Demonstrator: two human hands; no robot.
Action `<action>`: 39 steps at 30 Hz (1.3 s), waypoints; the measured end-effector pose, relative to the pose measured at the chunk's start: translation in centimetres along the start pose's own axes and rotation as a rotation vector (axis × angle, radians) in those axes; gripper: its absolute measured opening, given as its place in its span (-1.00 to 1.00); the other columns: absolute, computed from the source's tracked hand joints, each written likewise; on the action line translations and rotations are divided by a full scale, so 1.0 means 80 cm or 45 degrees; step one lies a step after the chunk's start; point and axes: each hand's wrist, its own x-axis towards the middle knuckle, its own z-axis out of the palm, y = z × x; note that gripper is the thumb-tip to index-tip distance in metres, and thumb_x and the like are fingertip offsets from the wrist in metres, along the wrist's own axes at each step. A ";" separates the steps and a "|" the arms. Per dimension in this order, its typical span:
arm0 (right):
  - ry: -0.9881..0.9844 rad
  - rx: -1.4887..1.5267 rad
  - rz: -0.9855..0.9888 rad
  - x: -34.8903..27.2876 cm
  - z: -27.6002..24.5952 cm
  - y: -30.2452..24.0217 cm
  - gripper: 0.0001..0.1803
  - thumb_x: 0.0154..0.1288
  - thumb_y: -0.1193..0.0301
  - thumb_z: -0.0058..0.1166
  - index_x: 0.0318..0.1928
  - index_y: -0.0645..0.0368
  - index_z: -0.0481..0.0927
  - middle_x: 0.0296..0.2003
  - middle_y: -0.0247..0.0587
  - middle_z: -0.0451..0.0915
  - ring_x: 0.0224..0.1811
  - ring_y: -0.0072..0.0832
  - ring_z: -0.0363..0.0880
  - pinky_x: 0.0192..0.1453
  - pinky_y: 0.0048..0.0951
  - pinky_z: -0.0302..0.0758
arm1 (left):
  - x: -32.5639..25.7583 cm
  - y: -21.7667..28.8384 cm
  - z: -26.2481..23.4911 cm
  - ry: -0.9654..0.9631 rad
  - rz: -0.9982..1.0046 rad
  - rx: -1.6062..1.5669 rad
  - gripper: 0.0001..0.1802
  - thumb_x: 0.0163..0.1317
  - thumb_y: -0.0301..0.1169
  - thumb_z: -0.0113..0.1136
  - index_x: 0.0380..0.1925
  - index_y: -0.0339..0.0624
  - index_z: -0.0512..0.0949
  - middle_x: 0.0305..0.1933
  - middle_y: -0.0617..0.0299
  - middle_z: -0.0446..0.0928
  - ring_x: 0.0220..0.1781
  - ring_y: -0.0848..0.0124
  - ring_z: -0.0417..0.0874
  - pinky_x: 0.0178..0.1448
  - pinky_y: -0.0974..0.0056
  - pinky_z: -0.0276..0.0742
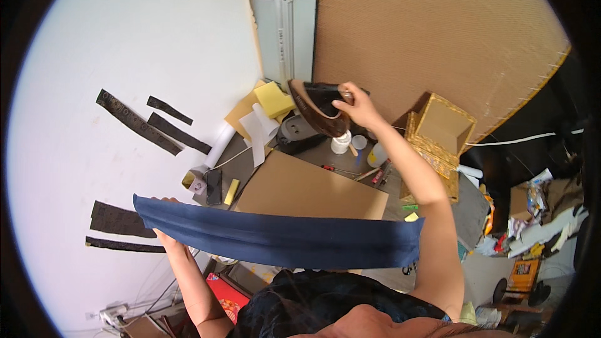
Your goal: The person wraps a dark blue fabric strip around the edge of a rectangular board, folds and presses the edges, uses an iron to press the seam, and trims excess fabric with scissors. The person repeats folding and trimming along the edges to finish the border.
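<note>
Over the tabletop [235,172], my left hand [168,239] pinches a crosswise blue strip [282,236] leftmost, my right hand [361,110] gripping the iron [318,111] beyond.

Stretches from left to right as a long navy strip [282,239], gently bowed, creased lengthwise, held up by its left end. Tilts well beyond it as a brown-and-black iron [322,117], gripped at its right side.

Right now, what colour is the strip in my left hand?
The strip is dark blue, best seen in the head view.
</note>
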 end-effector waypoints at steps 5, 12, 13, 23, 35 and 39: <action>-0.268 0.082 0.023 0.069 0.142 0.108 -0.67 0.11 0.62 0.36 -0.21 0.19 0.45 -0.35 -0.27 0.45 -0.35 -0.50 0.36 -0.16 -0.44 0.43 | 0.023 0.006 0.033 -0.050 -0.066 -0.220 -0.71 0.29 -0.33 0.35 -0.18 0.02 0.38 -0.33 0.35 0.43 -0.30 0.46 0.45 -0.18 0.32 0.46; -0.509 -0.011 0.164 0.084 0.197 0.197 -0.67 0.13 0.76 0.22 -0.14 0.23 0.45 -0.17 -0.20 0.54 -0.09 -0.28 0.49 0.24 -0.32 0.36 | 0.022 0.017 0.068 0.132 0.021 0.190 -0.68 0.43 -0.10 0.18 -0.40 0.00 0.39 -0.61 0.29 0.42 -0.55 0.42 0.45 -0.35 0.36 0.42; -0.549 0.019 0.215 0.087 0.198 0.204 -0.68 0.17 0.76 0.20 -0.11 0.21 0.46 -0.13 -0.20 0.57 -0.01 -0.25 0.55 0.34 -0.26 0.33 | 0.022 0.020 0.071 0.139 0.031 0.175 -0.68 0.43 -0.10 0.17 -0.40 -0.01 0.39 -0.61 0.29 0.42 -0.55 0.43 0.46 -0.35 0.36 0.42; -0.627 -0.721 0.013 0.075 0.187 0.237 -0.27 0.23 0.59 0.23 0.41 -0.01 0.33 0.25 -0.14 0.38 0.36 -0.09 0.32 0.49 0.12 0.20 | 0.024 0.012 0.051 0.018 0.046 0.195 -0.70 0.34 -0.13 0.28 -0.30 0.02 0.38 -0.48 0.33 0.44 -0.45 0.44 0.44 -0.26 0.31 0.44; -0.526 -0.463 0.013 0.090 0.205 0.259 -0.57 0.27 0.61 0.08 0.17 0.12 0.50 0.10 -0.01 0.57 0.12 -0.09 0.60 0.12 -0.13 0.55 | 0.044 0.008 0.021 -0.218 -0.091 -0.097 -0.86 0.52 -0.25 -0.05 -0.28 0.08 0.33 -0.45 0.42 0.29 -0.38 0.51 0.32 -0.15 0.36 0.31; -0.645 -0.809 0.135 0.099 0.193 0.249 -0.63 0.41 0.40 -0.02 0.21 0.07 0.49 0.20 -0.12 0.53 0.21 -0.17 0.53 0.22 -0.01 0.44 | 0.039 0.001 0.009 -0.011 -0.064 0.141 -0.90 0.51 -0.25 -0.04 -0.20 0.05 0.37 -0.35 0.42 0.31 -0.30 0.50 0.32 -0.06 0.31 0.32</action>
